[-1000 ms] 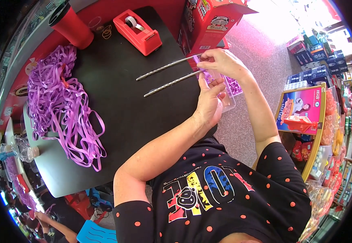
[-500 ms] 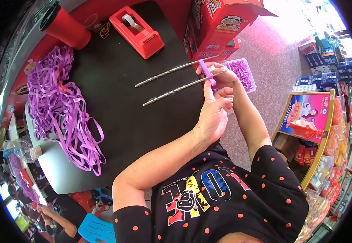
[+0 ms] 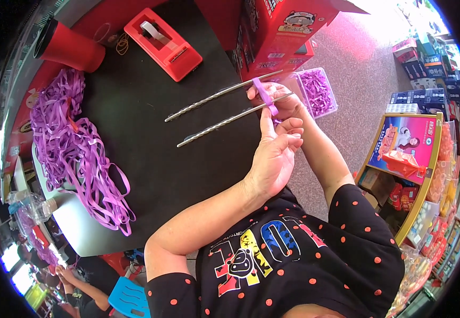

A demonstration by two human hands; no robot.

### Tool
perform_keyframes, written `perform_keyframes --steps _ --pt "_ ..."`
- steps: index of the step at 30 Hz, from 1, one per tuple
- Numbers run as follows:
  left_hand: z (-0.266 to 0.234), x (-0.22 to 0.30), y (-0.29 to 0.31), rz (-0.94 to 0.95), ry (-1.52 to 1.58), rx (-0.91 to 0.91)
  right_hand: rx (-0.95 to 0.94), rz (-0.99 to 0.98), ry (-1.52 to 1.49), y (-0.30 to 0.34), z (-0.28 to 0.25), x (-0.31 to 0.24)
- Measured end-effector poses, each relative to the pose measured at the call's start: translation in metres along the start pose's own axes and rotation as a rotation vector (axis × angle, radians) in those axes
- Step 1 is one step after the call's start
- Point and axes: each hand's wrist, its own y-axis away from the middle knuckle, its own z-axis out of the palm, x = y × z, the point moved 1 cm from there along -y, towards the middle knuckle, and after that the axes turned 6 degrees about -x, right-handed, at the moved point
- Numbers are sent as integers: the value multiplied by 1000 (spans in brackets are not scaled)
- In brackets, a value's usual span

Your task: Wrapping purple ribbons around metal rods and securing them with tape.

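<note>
Two long metal rods with twisted shafts (image 3: 214, 126), like drill bits, lie side by side at the right edge of the black table. A purple ribbon (image 3: 264, 93) is wound across both near their right ends. My left hand (image 3: 276, 156) reaches in from below, an upright finger pressed at the ribbon beside the lower rod, its other fingers curled. Behind the rods my right hand (image 3: 283, 100) has its fingers closed about the ribbon and the rod ends. The ribbon's end between my fingers is mostly hidden.
A heap of loose purple ribbon (image 3: 76, 153) lies along the black table's (image 3: 145, 175) left side. A red tape dispenser (image 3: 179, 61) and red cup (image 3: 73, 47) stand at the back. Right of the table are a red carton (image 3: 277, 42) and a tub of small purple pieces (image 3: 332, 108).
The view has shifted slightly, so the table things sit a little differently in the picture. Both hands stay at the ribbon on the rods, with almost no change in their grip.
</note>
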Motion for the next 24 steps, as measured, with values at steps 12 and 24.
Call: perform_keyframes --steps 12,24 --pt "2 -2 1 -5 11 7 -9 10 -7 4 -21 -2" --pt "0 -1 0 29 -82 -7 413 203 386 19 26 -47"
